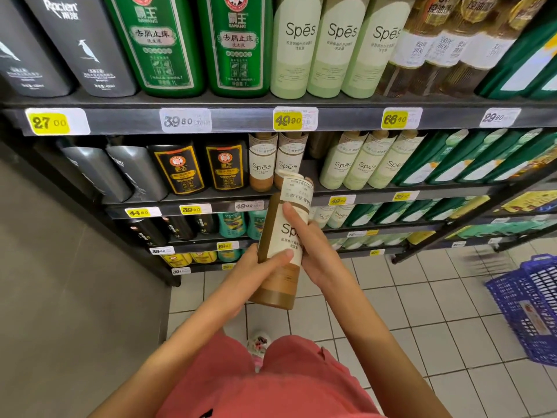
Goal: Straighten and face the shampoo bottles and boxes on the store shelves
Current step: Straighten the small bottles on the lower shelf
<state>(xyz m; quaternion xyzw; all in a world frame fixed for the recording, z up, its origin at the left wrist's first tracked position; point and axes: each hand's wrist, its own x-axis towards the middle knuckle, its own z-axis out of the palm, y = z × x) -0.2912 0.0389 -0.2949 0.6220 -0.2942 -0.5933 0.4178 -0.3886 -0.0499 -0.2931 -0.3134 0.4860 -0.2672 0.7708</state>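
Note:
I hold a brown and cream Spes shampoo bottle [281, 236] in both hands in front of the shelves, tilted slightly, its label towards me. My left hand [259, 267] grips its lower left side, thumb across the label. My right hand [313, 251] wraps the right side, one finger stretched up the label. Two matching brown Spes bottles [262, 164] stand on the second shelf [211, 197] just behind it, with an open gap to their right. Pale green Spes bottles [358, 164] stand further right.
The top shelf [229, 120] carries grey, green and pale green bottles above price tags. Lower shelves hold more bottles. A grey wall [60, 282] closes the left side. A blue shopping basket [530, 309] sits on the tiled floor at the right.

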